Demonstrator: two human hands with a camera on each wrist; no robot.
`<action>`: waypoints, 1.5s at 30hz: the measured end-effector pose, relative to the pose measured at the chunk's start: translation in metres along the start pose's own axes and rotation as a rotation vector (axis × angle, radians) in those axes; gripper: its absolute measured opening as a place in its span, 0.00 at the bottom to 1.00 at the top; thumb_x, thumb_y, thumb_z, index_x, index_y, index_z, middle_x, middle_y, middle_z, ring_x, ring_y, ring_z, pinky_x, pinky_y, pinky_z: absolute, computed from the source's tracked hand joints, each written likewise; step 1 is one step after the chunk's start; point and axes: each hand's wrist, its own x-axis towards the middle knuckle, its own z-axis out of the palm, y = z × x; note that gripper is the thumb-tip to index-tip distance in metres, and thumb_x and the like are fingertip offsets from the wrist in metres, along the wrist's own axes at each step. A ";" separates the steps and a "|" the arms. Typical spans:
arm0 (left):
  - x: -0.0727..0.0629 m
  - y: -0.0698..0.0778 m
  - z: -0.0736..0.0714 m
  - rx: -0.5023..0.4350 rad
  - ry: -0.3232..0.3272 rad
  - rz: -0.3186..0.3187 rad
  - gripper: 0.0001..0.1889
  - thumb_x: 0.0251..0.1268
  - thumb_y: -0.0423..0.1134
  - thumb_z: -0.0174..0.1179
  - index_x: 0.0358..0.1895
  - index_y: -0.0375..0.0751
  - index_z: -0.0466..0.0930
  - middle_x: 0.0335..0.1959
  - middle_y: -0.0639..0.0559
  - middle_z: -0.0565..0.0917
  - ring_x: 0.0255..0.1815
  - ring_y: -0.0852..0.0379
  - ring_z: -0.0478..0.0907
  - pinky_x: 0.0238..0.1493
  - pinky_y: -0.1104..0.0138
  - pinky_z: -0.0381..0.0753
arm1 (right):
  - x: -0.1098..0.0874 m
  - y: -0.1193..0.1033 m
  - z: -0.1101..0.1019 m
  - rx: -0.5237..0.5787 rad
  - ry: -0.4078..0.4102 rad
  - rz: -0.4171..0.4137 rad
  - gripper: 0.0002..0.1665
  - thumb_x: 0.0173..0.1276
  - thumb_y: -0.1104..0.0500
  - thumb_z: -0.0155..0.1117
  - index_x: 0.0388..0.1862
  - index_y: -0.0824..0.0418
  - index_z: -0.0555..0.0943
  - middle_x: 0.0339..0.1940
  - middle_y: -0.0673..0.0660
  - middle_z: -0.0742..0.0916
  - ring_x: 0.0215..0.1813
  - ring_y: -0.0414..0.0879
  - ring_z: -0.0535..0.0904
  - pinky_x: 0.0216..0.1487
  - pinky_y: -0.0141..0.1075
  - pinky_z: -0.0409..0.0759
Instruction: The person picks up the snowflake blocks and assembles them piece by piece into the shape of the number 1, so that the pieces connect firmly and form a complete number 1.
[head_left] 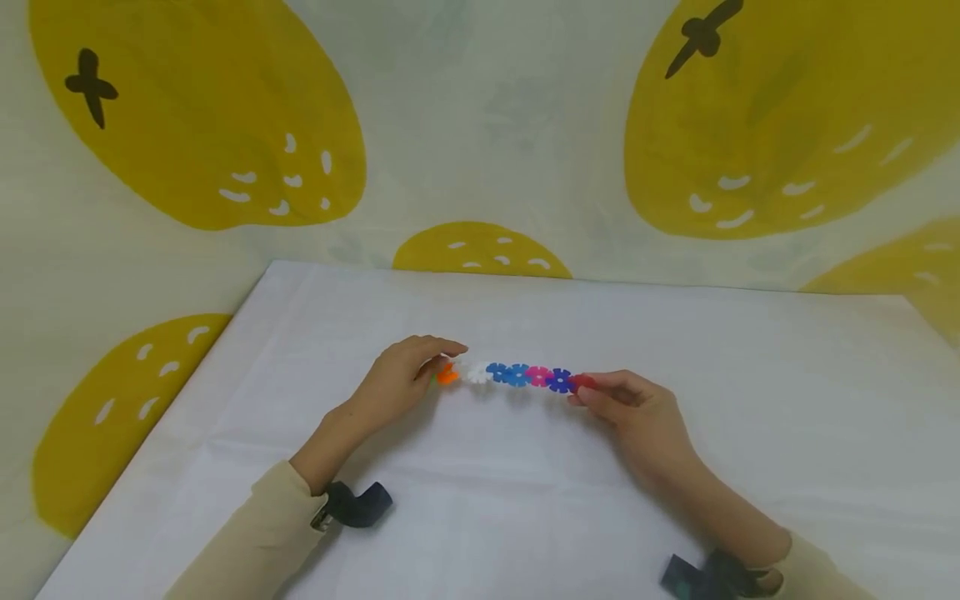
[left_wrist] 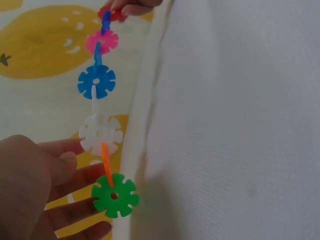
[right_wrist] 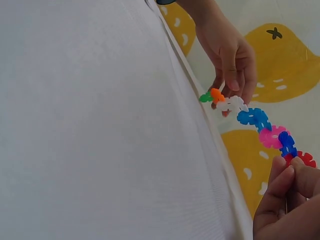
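A chain of notched plastic snowflake discs hangs between both hands over the table. My right hand (head_left: 648, 417) pinches the red disc (head_left: 582, 383) at one end between thumb and fingers. From there run a dark blue disc (head_left: 559, 381), a pink disc (head_left: 537, 376), blue discs (head_left: 517, 375) and white discs (head_left: 477, 375). An orange disc (left_wrist: 106, 159) and a green disc (left_wrist: 115, 202) form the far end. Beside that end is my left hand (head_left: 397, 371), its fingers spread loosely behind the green and white discs, the thumb apart from them.
A white cloth covers the table (head_left: 480, 517), whose far edge meets a pale curtain (head_left: 487, 125) printed with large yellow fruit shapes. Dark camera mounts (head_left: 360, 504) sit at both wrists, below beige sleeves (head_left: 251, 533).
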 end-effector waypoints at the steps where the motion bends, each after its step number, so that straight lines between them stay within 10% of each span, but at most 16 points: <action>1: 0.000 -0.001 0.000 0.000 -0.011 0.001 0.17 0.64 0.25 0.58 0.53 0.43 0.82 0.45 0.52 0.85 0.47 0.53 0.79 0.50 0.59 0.76 | 0.000 -0.001 0.000 0.004 0.001 0.004 0.23 0.61 0.50 0.70 0.52 0.60 0.82 0.50 0.59 0.83 0.47 0.48 0.84 0.47 0.32 0.79; 12: 0.001 -0.007 0.002 0.027 -0.097 -0.004 0.23 0.59 0.21 0.59 0.57 0.44 0.79 0.49 0.51 0.83 0.50 0.50 0.78 0.53 0.57 0.75 | 0.003 -0.002 -0.002 0.063 -0.001 0.042 0.25 0.61 0.51 0.70 0.54 0.61 0.80 0.52 0.60 0.82 0.49 0.49 0.83 0.49 0.33 0.78; 32: -0.007 0.009 0.012 -0.236 -0.002 0.153 0.15 0.58 0.24 0.63 0.48 0.41 0.84 0.36 0.53 0.83 0.32 0.62 0.77 0.37 0.66 0.79 | 0.016 -0.009 -0.019 -0.023 0.004 -0.040 0.33 0.66 0.45 0.61 0.68 0.53 0.71 0.59 0.58 0.78 0.54 0.48 0.81 0.50 0.32 0.76; 45: -0.011 0.041 0.021 -0.317 -0.010 0.199 0.18 0.59 0.24 0.61 0.51 0.42 0.82 0.37 0.53 0.82 0.36 0.63 0.77 0.42 0.69 0.79 | 0.042 -0.023 -0.016 0.292 -0.027 -0.050 0.31 0.67 0.53 0.62 0.67 0.58 0.70 0.59 0.61 0.76 0.53 0.43 0.80 0.52 0.32 0.74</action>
